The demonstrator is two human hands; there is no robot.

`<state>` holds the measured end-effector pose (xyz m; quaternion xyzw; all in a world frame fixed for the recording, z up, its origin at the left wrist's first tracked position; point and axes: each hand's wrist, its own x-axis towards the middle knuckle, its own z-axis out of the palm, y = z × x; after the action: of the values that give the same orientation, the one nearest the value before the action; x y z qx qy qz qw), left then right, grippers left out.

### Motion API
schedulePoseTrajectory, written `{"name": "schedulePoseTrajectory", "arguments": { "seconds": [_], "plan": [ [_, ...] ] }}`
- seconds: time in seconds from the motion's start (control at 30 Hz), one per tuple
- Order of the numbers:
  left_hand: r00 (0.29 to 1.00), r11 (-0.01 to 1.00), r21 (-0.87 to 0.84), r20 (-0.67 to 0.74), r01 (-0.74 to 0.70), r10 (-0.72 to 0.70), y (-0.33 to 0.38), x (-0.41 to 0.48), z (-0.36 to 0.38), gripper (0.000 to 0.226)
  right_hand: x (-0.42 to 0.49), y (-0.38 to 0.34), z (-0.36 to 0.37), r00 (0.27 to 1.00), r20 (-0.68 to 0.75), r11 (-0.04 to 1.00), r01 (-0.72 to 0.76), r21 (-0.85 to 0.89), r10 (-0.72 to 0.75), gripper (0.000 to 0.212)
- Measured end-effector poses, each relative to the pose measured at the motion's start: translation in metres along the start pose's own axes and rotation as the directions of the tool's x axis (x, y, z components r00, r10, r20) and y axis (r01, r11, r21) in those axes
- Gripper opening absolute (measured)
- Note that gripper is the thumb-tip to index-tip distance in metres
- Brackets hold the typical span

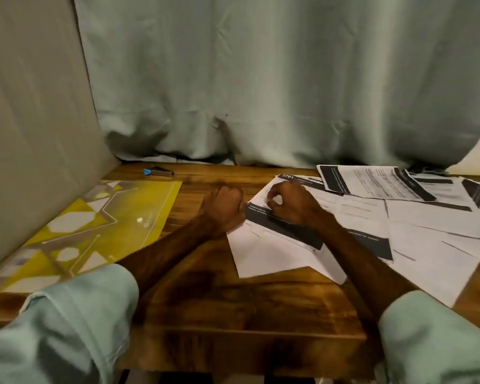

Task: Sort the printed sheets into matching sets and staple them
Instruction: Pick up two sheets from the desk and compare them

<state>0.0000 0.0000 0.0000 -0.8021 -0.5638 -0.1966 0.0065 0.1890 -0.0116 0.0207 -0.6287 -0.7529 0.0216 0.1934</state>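
The printed sheets [416,223] lie spread over the right half of the wooden table [233,306], overlapping each other. At least 6 can be made out, but the overlap and blur hide the true count.

The top sheet [263,196] under the hands carries a dark header at its far end, and its long axis slants from far right to near left. A dark band [286,230] just below it runs from the left hand toward the near right. 1 far sheet [372,184] lies with its long axis roughly left to right and has a dark band at each end.

The left hand [225,209] is curled into a fist right against the left edge of the sheets. Whether it grips that edge cannot be told.

The right hand [291,203] rests on the top sheet, with forefinger and thumb bent into a ring. Blur hides whether they pinch the paper.

1 stapler [158,171] lies at the back of the table, well apart from both hands. Its long axis runs nearly left to right, with the blue end pointing left.

1 yellow patterned board [139,206] lies flat on the left. Both forearms come out of 2 pale green sleeves [75,328], and a pale curtain [261,79] hangs behind the table.
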Motion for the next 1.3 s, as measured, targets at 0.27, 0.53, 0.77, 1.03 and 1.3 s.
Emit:
{"name": "schedulePoseTrajectory", "arguments": {
  "seconds": [0.27, 0.53, 0.77, 1.03, 1.3],
  "plan": [
    [0.995, 0.998, -0.022, 0.091, 0.051, -0.049, -0.014, 0.035, 0.029, 0.035, 0.016, -0.006, 0.035, 0.998, 0.047, 0.999, -0.033, -0.025, 0.034, 0.035],
    [0.986, 0.996, -0.087, -0.163, 0.014, -0.028, -0.020, 0.030, 0.059, 0.030, 0.022, 0.015, 0.051, 1.000, 0.013, 0.999, 0.023, 0.035, -0.023, 0.040],
    [0.985, 0.999, -0.042, -0.171, -0.023, 0.016, -0.021, 0.026, 0.064, 0.032, 0.022, 0.021, 0.052, 0.999, 0.034, 0.998, 0.025, 0.058, -0.027, 0.041],
    [0.993, 0.996, -0.062, -0.102, -0.067, 0.060, -0.024, 0.030, 0.066, 0.038, 0.015, 0.023, 0.043, 0.990, 0.138, 0.999, 0.022, 0.035, -0.027, 0.043],
    [1.000, 0.999, -0.040, 0.002, 0.008, -0.008, -0.020, 0.026, 0.061, 0.067, 0.008, 0.053, 0.009, 0.958, 0.019, 0.956, -0.285, -0.066, 0.287, 0.047]
  ]
}}
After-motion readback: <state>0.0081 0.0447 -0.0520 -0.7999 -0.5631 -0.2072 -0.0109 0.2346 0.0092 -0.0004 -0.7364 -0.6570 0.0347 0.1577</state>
